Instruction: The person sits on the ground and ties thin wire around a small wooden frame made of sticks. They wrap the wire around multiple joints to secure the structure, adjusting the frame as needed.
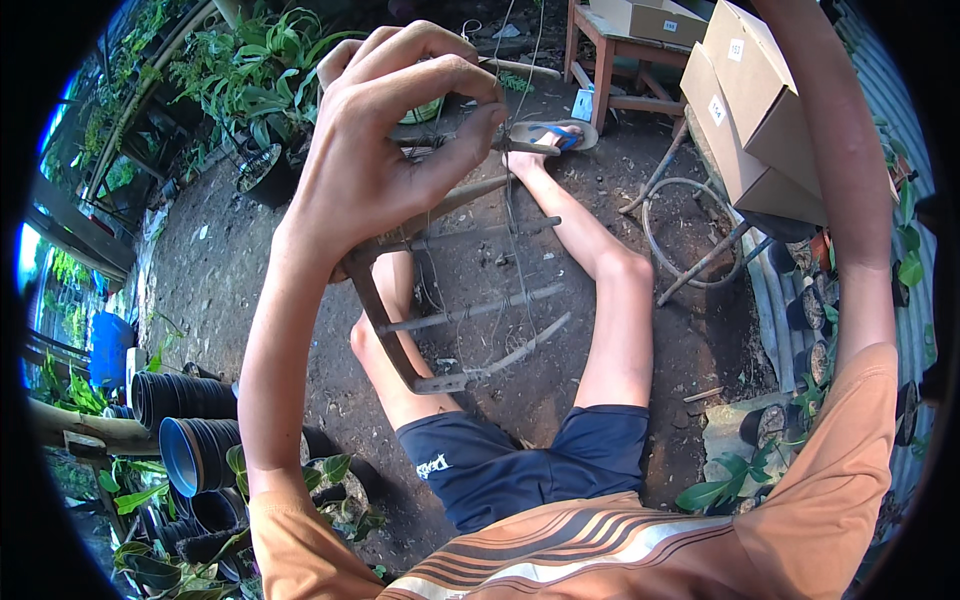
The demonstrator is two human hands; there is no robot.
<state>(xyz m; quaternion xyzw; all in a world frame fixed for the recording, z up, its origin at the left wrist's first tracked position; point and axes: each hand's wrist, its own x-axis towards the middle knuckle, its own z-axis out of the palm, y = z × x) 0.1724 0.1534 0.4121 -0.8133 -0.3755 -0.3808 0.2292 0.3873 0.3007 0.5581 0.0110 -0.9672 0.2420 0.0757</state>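
Note:
My left hand point(395, 125) is raised in the upper middle, its thumb and index finger pinched together on a thin wire point(504, 40). The wire runs up out of view. Below the hand hangs a small frame of wooden slats point(470, 311), joined to a curved side piece, with thin wires wound around the slats and strung between them. The hand covers the frame's upper left part. My right arm point(855, 200) reaches up past the top edge on the right, so my right hand is out of sight.
Cardboard boxes point(755, 90) lean at the upper right, near a wooden table point(602, 70) and a round metal ring stand point(650, 235). Stacked black pots point(185, 400) lie at the left. Potted plants point(260, 70) grow behind. My bare legs spread on dirt ground point(690, 340).

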